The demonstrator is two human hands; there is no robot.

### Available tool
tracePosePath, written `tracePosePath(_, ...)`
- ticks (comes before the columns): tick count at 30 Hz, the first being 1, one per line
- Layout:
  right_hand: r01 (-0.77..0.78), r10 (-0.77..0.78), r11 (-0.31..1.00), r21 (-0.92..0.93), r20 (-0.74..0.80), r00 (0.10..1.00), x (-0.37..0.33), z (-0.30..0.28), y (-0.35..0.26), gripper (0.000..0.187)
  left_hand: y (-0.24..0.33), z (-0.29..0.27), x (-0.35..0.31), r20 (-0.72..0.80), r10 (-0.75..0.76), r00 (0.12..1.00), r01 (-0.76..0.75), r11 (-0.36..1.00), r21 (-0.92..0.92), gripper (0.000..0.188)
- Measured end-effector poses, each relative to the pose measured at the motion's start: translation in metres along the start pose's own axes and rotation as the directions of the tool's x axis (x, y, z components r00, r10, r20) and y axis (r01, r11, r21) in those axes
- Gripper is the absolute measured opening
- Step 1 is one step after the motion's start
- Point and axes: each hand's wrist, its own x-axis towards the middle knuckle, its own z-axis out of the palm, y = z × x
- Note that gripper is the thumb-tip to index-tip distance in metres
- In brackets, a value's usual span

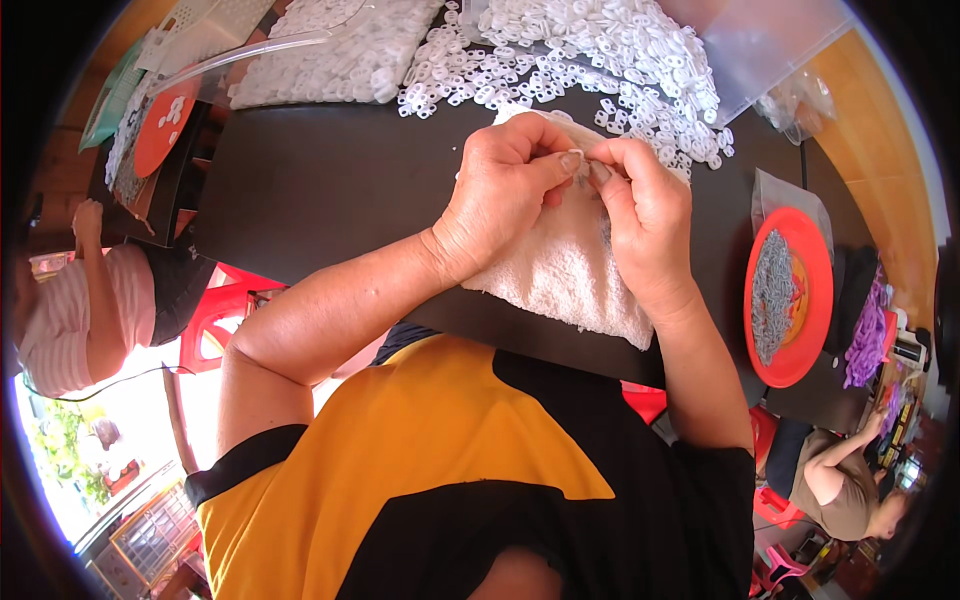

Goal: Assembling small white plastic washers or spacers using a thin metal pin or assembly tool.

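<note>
Over a white towel (555,275) at the table's near edge, my two hands meet fingertip to fingertip. My left hand (500,190) is closed in a pinch, thumb against forefinger, on a small white plastic piece (578,156). From the other side my right hand (648,215) pinches the same piece; the fingertips cover most of it, so its exact shape is hard to make out. Just beyond the hands spreads a heap of small white plastic pieces with oval holes (620,50), with loose ones scattered along its near side.
A clear bag packed with white pieces (320,65) lies at the far left of the dark table (330,180). An orange-red dish (822,335) of grey screw-like parts (772,300) stands at right. Other people sit at left (85,310) and right (835,480).
</note>
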Motion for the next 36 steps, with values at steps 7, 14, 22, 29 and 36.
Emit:
tracePosePath(7,0.071,-0.072,0.995,-0.063,-0.012,0.997,-0.001,0.002,0.003,0.019,-0.002,0.002,0.0,-0.007,0.002,1.0,-0.002,1.0,0.01,0.005)
tracePosePath(14,0.092,-0.098,0.992,-0.08,-0.065,0.993,-0.003,0.01,0.006,0.019,-0.007,0.007,0.0,-0.025,0.023,0.999,-0.024,1.0,-0.013,0.002)
tracePosePath(22,-0.138,0.14,0.99,-0.039,0.082,0.987,0.014,-0.024,-0.005,0.013,-0.003,0.001,-0.001,-0.015,0.056,0.998,-0.056,0.998,-0.031,0.004)
tracePosePath(29,-0.105,0.144,0.959,-0.262,0.135,0.98,0.031,-0.027,-0.011,0.009,-0.013,0.003,-0.007,0.088,0.336,0.938,-0.347,0.908,0.233,0.007)
tracePosePath(36,0.159,-0.053,0.912,-0.377,0.276,0.96,0.1,0.005,-0.003,0.011,-0.015,0.004,-0.01,0.15,0.547,0.823,-0.567,0.783,0.256,0.013)
